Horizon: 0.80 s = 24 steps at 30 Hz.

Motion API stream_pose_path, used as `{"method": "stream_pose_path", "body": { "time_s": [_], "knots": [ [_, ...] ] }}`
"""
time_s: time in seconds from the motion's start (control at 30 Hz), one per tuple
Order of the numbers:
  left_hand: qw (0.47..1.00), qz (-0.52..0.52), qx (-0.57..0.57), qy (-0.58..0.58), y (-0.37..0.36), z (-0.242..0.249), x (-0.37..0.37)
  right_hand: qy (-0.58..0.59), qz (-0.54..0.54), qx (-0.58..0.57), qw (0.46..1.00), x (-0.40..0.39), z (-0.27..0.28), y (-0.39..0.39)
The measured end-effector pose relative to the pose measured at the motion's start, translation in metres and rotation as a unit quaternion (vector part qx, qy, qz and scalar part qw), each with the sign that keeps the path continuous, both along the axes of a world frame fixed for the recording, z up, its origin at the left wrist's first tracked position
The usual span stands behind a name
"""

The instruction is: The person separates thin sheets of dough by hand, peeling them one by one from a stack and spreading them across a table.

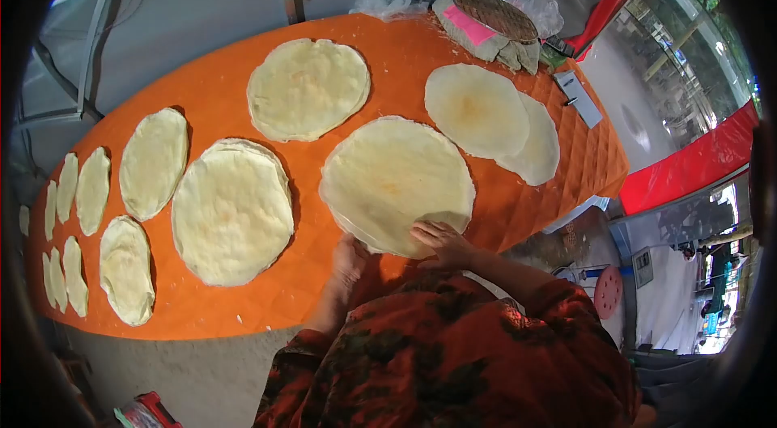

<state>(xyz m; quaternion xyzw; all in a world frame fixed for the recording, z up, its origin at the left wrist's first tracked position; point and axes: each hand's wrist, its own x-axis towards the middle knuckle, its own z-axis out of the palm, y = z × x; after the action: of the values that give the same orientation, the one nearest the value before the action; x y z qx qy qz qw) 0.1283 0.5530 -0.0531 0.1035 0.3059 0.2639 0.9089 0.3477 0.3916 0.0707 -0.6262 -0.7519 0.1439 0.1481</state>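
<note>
A wide stack of thin, pale round flatbreads (392,177), faintly browned in the middle, lies directly in front of me. My right hand (443,244) rests flat on its near right part, fingers stretched out over the top sheet. At the stack's near left edge is my left hand (350,256), touching or very close to the rim; its fingertips are hidden there, so their grip does not show. Just left sits a thicker flatbread stack (232,214). Beyond lies another stack (309,91). Two single flatbreads (476,110) overlap to the right.
An orange quilted cloth (267,311) covers the long table. Several smaller-looking flatbread piles (154,165) line its left end. At the back are a cloth bundle (518,54), a brown woven-looking oval (495,14) and clear plastic bags (388,1). A pad with a pen (578,99) lies at right.
</note>
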Motion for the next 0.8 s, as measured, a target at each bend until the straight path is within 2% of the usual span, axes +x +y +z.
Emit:
{"method": "stream_pose_path", "body": {
  "time_s": [0.07,0.1,0.17,0.2,0.27,0.3,0.5,0.7,0.8],
  "knots": [
    [0.997,0.035,0.075,0.001,0.016,-0.051,-0.017,0.007,0.007,0.000,1.000,-0.010,0.010,0.004],
    [0.996,0.044,0.073,0.011,0.012,-0.034,-0.021,0.011,0.012,-0.001,1.000,-0.016,0.011,0.007],
    [0.995,0.062,0.067,0.037,0.003,0.042,-0.033,0.048,0.013,0.022,0.999,-0.024,-0.003,0.011],
    [0.998,0.045,0.045,0.027,-0.002,0.060,-0.038,0.067,0.013,0.032,0.997,-0.030,-0.009,0.013],
    [1.000,0.010,0.004,0.004,-0.009,0.078,-0.045,0.080,-0.014,-0.026,0.996,-0.045,-0.007,0.026],
    [1.000,0.008,0.003,0.012,-0.011,0.075,-0.046,0.084,-0.028,-0.054,0.995,-0.052,-0.006,0.031],
    [1.000,0.007,-0.006,-0.012,-0.024,0.070,-0.043,0.074,-0.050,0.014,0.996,-0.094,-0.004,0.050],
    [1.000,-0.016,0.008,0.009,-0.022,0.059,-0.045,0.015,-0.101,-0.025,0.994,-0.113,-0.018,0.065],
    [0.999,-0.013,0.002,0.041,-0.023,0.062,-0.043,-0.028,-0.118,0.078,0.989,-0.121,-0.008,0.063]
  ]
}}
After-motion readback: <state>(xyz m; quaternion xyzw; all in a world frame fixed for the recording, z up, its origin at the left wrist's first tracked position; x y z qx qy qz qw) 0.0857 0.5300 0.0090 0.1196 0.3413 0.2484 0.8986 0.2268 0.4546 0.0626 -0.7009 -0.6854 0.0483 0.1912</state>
